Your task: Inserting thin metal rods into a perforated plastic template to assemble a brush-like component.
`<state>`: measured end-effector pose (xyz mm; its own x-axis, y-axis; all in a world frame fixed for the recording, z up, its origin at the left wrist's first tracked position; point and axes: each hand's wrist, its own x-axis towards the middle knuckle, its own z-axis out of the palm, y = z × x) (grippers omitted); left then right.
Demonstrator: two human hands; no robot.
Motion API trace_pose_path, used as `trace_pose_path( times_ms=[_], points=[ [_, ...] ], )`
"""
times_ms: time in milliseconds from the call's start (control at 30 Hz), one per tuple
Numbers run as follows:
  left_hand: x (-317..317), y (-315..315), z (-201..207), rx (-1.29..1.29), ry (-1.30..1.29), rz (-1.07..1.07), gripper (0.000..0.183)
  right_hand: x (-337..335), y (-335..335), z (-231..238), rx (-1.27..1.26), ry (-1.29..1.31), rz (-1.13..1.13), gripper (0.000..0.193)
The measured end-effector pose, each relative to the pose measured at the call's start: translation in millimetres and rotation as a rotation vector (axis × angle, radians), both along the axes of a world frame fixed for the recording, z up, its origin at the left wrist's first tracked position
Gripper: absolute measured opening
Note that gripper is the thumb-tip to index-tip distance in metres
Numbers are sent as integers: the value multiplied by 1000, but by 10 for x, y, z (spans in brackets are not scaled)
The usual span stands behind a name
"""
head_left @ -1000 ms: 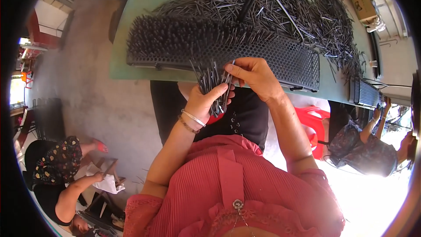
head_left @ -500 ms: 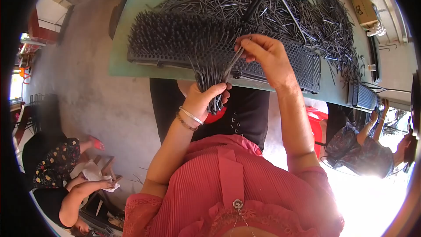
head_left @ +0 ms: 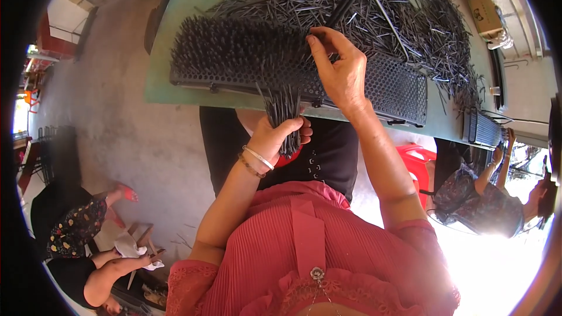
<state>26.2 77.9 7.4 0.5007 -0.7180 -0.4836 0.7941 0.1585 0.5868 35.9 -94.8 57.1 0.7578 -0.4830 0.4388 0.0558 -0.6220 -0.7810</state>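
Note:
My left hand is closed around a bundle of thin black sticks, held upright in front of the table's near edge. On the table lies a long black board full of small holes. Its left part is thick with black sticks standing on end, while bare holes show on the right part. At the edge of the standing sticks my right hand pinches with thumb and forefinger. A thin black stick seems to be between those fingertips, mostly hidden among the others.
A large heap of loose black sticks covers the table behind the board, with dark bars crossing it. A person works at another board on the right. Another person sits at lower left. A red stool stands beside me.
My right hand has moved from the top of the bundle up and left to the standing sticks on the board. The left hand keeps its hold, almost in the same place.

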Motion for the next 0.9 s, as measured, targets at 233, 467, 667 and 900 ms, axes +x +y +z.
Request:
trace_pose_path(
  times_ms=[233, 467, 667, 900],
  points=[
    [42, 82, -106, 20, -201, -184, 24, 36, 60, -40, -5, -40, -40, 15],
    [59, 149, -108, 29, -316, -195, 22, 51, 80, -138, -15, -5, -37, 15],
    [32, 169, -165, 8, -276, -176, 21, 65, 115, -89, -90, -18, 62, 15],
    [52, 132, -98, 8, -286, -224, 21, 82, 48, -57, -179, 41, 164, 16]
  ],
)
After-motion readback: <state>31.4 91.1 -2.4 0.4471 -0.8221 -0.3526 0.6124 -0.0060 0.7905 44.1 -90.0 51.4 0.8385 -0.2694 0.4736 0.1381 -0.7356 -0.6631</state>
